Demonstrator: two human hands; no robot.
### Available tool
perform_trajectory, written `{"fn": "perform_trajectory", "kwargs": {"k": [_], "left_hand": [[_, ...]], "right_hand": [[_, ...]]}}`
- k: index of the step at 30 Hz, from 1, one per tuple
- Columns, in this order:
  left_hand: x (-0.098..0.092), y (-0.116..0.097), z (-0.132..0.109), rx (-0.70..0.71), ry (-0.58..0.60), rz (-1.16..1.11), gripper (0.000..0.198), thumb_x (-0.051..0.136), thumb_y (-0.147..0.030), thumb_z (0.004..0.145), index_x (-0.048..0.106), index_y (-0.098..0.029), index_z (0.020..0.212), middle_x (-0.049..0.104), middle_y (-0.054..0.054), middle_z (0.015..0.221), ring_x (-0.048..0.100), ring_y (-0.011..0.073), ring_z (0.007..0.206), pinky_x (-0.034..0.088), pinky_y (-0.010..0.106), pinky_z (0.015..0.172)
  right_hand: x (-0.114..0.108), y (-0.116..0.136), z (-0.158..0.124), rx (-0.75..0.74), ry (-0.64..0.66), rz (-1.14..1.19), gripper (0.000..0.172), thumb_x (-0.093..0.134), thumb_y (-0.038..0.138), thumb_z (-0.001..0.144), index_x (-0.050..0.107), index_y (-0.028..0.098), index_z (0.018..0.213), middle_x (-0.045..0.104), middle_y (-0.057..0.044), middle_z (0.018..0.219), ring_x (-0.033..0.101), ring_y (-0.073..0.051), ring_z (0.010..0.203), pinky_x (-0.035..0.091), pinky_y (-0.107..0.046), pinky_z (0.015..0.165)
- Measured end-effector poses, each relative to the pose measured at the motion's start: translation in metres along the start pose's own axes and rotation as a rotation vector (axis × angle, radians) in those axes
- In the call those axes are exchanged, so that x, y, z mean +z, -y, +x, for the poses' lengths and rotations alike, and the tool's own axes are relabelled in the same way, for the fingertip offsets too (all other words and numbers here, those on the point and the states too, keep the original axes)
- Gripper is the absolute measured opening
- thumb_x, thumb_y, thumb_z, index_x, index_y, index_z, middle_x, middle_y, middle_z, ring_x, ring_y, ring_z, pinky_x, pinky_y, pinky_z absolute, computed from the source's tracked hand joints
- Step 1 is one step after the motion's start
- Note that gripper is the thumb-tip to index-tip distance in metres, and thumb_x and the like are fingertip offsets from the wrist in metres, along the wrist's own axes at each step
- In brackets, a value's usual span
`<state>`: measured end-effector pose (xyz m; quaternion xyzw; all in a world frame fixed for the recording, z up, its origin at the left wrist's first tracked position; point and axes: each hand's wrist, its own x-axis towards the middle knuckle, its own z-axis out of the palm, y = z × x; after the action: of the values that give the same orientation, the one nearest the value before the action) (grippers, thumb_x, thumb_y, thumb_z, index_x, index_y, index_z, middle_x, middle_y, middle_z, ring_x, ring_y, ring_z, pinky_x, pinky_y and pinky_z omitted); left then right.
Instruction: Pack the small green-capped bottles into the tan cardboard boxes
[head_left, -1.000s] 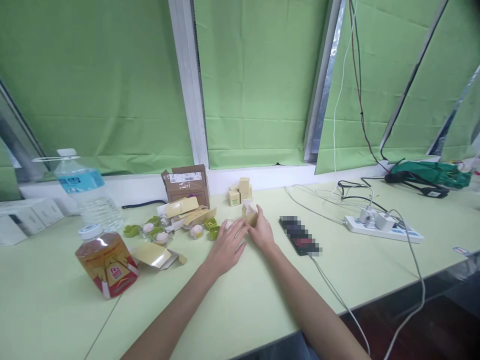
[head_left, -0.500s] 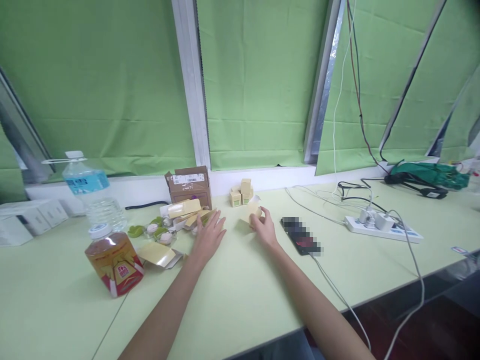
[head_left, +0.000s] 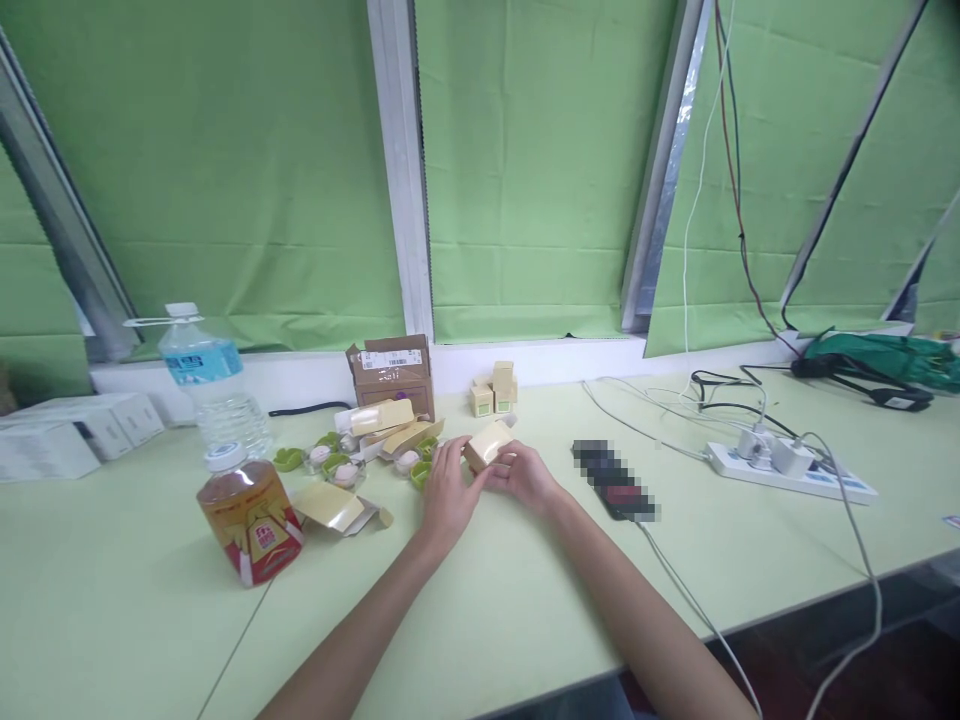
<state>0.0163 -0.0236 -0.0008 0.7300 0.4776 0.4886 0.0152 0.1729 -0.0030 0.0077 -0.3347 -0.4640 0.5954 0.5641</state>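
Note:
Between my two hands is a small cream-coloured cardboard box (head_left: 489, 446), tilted a little above the table. My left hand (head_left: 450, 492) grips its left side, fingers on the upper edge and thumb underneath. From the right, my right hand (head_left: 529, 477) pinches the box near its lower right corner. Beside my left hand lie green and pink pieces in clear packs (head_left: 345, 473). Flattened cream cartons (head_left: 382, 416) lie just behind these, and another opened carton (head_left: 330, 506) is nearer to me. Several small closed boxes (head_left: 493, 392) are stacked behind my hands.
An open brown cardboard box (head_left: 391, 372) stands against the wall. On the left are a water bottle (head_left: 214, 385), a tea-coloured drink bottle (head_left: 251, 520) and white boxes (head_left: 49, 450). To the right lie a phone (head_left: 613, 482), a power strip (head_left: 791, 475) and loose cables.
My left hand has moved right from the packs and cartons onto the small box. The box, earlier an opened-out shape in my right hand, now looks more boxlike. The view has shifted slightly left.

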Motion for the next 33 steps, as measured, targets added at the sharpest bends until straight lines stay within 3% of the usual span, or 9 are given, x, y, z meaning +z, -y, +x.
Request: {"fn": "perform_trajectory", "kwargs": {"k": [3, 5, 8, 11, 15, 19, 23, 28, 33], "left_hand": [[-0.008, 0.003, 0.004, 0.044, 0.025, 0.073, 0.046, 0.069, -0.023, 0.087, 0.053, -0.024, 0.130, 0.062, 0.011, 0.128, 0.056, 0.0316, 0.125, 0.051, 0.050, 0.102], [-0.013, 0.004, 0.006, 0.114, 0.052, 0.125, 0.047, 0.065, -0.018, 0.088, 0.052, -0.025, 0.133, 0.061, 0.010, 0.131, 0.055, 0.0311, 0.125, 0.050, 0.050, 0.104], [-0.017, 0.006, 0.008, 0.214, 0.105, 0.207, 0.051, 0.059, -0.012, 0.088, 0.054, -0.027, 0.136, 0.059, 0.010, 0.132, 0.055, 0.0310, 0.125, 0.052, 0.049, 0.103], [-0.017, 0.009, 0.007, 0.256, 0.137, 0.240, 0.054, 0.052, -0.007, 0.087, 0.055, -0.028, 0.136, 0.053, 0.012, 0.139, 0.054, 0.0319, 0.130, 0.053, 0.051, 0.103], [-0.017, 0.008, 0.006, 0.342, 0.212, 0.157, 0.059, 0.042, 0.000, 0.086, 0.056, -0.028, 0.136, 0.046, 0.012, 0.150, 0.050, 0.0293, 0.138, 0.052, 0.049, 0.108], [-0.021, 0.002, 0.003, 0.396, 0.316, 0.028, 0.071, 0.037, 0.008, 0.077, 0.057, -0.029, 0.135, 0.039, 0.008, 0.159, 0.039, 0.0260, 0.149, 0.044, 0.049, 0.119], [-0.018, -0.003, -0.001, 0.224, 0.269, -0.187, 0.068, 0.041, 0.002, 0.081, 0.051, -0.027, 0.141, 0.041, 0.010, 0.158, 0.039, 0.0255, 0.149, 0.045, 0.049, 0.119], [-0.001, -0.006, -0.002, -0.049, 0.103, -0.444, 0.045, 0.054, -0.023, 0.094, 0.052, -0.022, 0.139, 0.054, 0.014, 0.146, 0.053, 0.0260, 0.138, 0.060, 0.040, 0.101], [0.005, -0.002, -0.003, -0.188, 0.162, -0.541, 0.042, 0.060, -0.029, 0.093, 0.056, -0.021, 0.133, 0.061, 0.013, 0.138, 0.066, 0.0257, 0.120, 0.065, 0.037, 0.087]], "right_hand": [[0.000, -0.002, 0.001, 0.166, 0.100, 0.090, 0.035, 0.060, 0.035, 0.078, 0.058, 0.018, 0.108, 0.072, -0.010, 0.100, 0.074, -0.025, 0.089, 0.061, -0.046, 0.087], [-0.002, -0.003, 0.001, 0.094, -0.003, -0.033, 0.050, 0.064, 0.038, 0.079, 0.053, 0.021, 0.124, 0.069, -0.012, 0.114, 0.072, -0.026, 0.097, 0.060, -0.048, 0.087], [-0.008, 0.000, 0.000, -0.289, -0.205, -0.459, 0.074, 0.069, 0.038, 0.079, 0.041, 0.024, 0.146, 0.053, -0.016, 0.144, 0.057, -0.031, 0.128, 0.054, -0.052, 0.102], [-0.014, 0.010, -0.005, -0.664, -0.257, -0.857, 0.077, 0.066, 0.034, 0.083, 0.036, 0.023, 0.154, 0.034, -0.017, 0.161, 0.032, -0.033, 0.151, 0.036, -0.056, 0.119], [-0.017, 0.015, -0.009, -0.741, 0.033, -1.109, 0.067, 0.064, 0.025, 0.081, 0.050, 0.026, 0.147, 0.036, -0.012, 0.163, 0.030, -0.034, 0.152, 0.030, -0.057, 0.122], [-0.015, 0.008, -0.005, -0.657, 0.205, -1.135, 0.067, 0.066, 0.017, 0.074, 0.052, 0.022, 0.140, 0.057, -0.013, 0.144, 0.051, -0.031, 0.136, 0.041, -0.052, 0.114], [-0.018, 0.007, 0.001, -0.656, 0.136, -1.156, 0.050, 0.066, 0.013, 0.078, 0.057, 0.022, 0.127, 0.065, -0.011, 0.125, 0.060, -0.028, 0.117, 0.048, -0.046, 0.103], [-0.019, 0.008, 0.003, -0.721, 0.069, -1.268, 0.047, 0.062, 0.005, 0.078, 0.059, 0.024, 0.122, 0.065, -0.011, 0.127, 0.058, -0.029, 0.121, 0.041, -0.049, 0.110], [-0.012, 0.005, 0.001, -0.779, 0.086, -1.364, 0.047, 0.059, 0.004, 0.082, 0.060, 0.023, 0.124, 0.065, -0.012, 0.129, 0.054, -0.028, 0.129, 0.031, -0.052, 0.118]]}}
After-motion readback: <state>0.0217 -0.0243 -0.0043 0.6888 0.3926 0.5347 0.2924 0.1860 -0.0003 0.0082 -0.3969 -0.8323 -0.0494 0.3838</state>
